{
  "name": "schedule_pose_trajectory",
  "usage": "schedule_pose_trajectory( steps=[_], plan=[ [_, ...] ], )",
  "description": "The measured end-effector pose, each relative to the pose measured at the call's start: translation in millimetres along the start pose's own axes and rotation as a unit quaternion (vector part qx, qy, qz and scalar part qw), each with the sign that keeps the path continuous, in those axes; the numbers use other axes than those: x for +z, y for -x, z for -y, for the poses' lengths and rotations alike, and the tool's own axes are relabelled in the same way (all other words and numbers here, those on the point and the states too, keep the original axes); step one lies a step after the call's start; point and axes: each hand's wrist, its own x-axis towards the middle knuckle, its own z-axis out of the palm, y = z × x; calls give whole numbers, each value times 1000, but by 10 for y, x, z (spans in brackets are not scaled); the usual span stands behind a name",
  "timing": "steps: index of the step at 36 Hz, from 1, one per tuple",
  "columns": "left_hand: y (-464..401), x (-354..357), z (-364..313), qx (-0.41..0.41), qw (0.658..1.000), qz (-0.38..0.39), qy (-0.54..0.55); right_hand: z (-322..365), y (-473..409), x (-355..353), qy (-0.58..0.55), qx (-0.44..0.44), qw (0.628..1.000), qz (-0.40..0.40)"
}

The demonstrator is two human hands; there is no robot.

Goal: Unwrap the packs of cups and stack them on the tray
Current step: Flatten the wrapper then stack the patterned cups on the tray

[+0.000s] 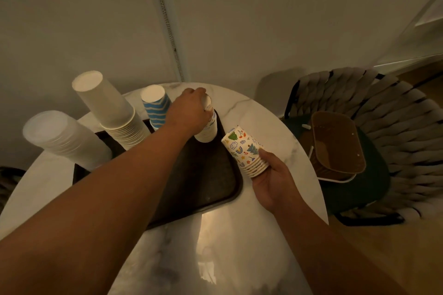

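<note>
No brand, label or readable writing shows on anything here; the only markings are printed patterns. The left hand (189, 110) reaches out over the dark tray (215, 189) and curls its fingers around the top of an upside-down stack of printed cups (208, 130), which stands on the tray's far right corner, directly under the palm. The right hand (272, 181) is nearer the body and to the right of the tray, over the marble table (239, 246); its fingers and thumb grip the rim end of a second short stack of patterned cups (244, 151), held tilted with the closed bottom pointing up and toward the left hand. The print on this stack shows little trees, clouds, rainbows and stars, and about six or seven rims can be counted at its lower end. Left of the left hand stand three more inverted stacks on the tray: just beside the wrist a blue-striped stack (157, 108), further left a tall plain white paper stack (107, 108), and furthest left a translucent plastic stack (64, 137). That makes five stacks in all, four on the tray and one in hand. Right of the right hand, a brown basket (338, 143) sits on a woven chair (395, 127).
</note>
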Motion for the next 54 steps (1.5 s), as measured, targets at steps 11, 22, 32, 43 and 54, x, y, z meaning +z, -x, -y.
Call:
schedule_pose_trajectory(
  steps=[11, 22, 32, 43, 54],
  plan=[
    [277, -152, -179, 32, 977, -143, 155, 27, 42, 23, -19, 10, 1000, -3],
    [707, 77, -231, -163, 873, 120, 443, -88, 102, 207, 48, -7, 998, 44],
    [630, -258, -211, -159, 922, -7, 352, -143, 73, 177, 40, -16, 999, 5],
    [139, -500, -184, 0, 993, -99, 67, -41, 44, 31, 29, -7, 999, 11],
    [55, -68, -57, -24, 999, -7, 24, 28, -7, -74, 40, -8, 999, 12]
  ],
)
